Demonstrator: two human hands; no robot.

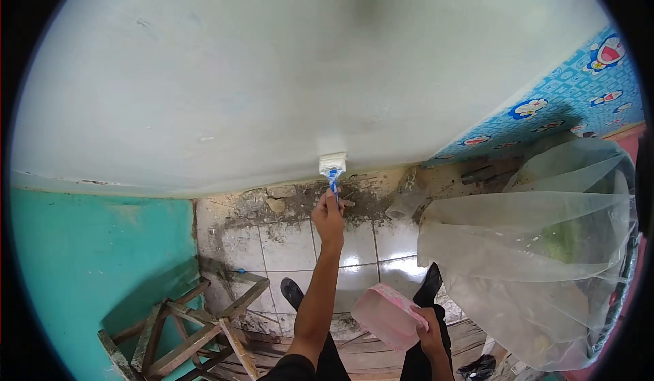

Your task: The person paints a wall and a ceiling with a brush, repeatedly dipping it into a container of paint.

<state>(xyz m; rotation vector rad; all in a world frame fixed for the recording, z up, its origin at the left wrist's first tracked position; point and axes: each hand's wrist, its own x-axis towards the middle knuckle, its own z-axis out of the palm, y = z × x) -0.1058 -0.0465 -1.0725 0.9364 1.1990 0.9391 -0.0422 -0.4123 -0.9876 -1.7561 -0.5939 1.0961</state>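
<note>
My left hand (328, 216) reaches forward and is shut on the blue handle of a paintbrush (332, 166). The brush's white bristles press against the bottom edge of a pale, freshly coated wall (272, 74). Lower right, my right hand (429, 332) grips a pink plastic container (387, 314), held tilted near my waist. My black shoes (293, 291) stand on wooden planks above the tiled floor.
White floor tiles (286, 245) are dirty with rubble along the wall base. A teal wall (88, 265) is on the left, with a rough wooden frame (191, 333) beside it. A clear plastic sheet (538, 245) covers things at right, below blue cartoon wallpaper (579, 88).
</note>
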